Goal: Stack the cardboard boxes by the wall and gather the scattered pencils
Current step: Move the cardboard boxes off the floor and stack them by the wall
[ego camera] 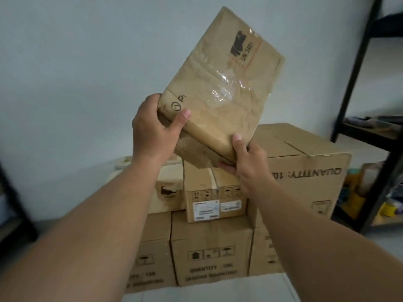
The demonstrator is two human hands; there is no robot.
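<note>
Closest to us, low down, a row of brown cardboard boxes (209,251) sits on the pale floor (207,295). The middle one says "QUANTITY 100" under three little picture signs. The line below that is too blurry to read.

On top of the row is a small box (209,199) with white stickers, but the print is too tiny to read. Just to its right stands a big box (305,171) with "QUANTITY: 10" printed upside down; our arm hides the rest.

Above them we hold a crumpled flat box (222,88), tilted in the air. Our left hand (152,131) grips its lower left corner with the thumb on the front. Our right hand (248,162) grips the lower right corner with the fingers curled under. The box has shiny tape, a black mark and "UN" with blurry numbers.

Behind is the pale wall (65,62), with a black shelf rack (357,73) on the right.
</note>
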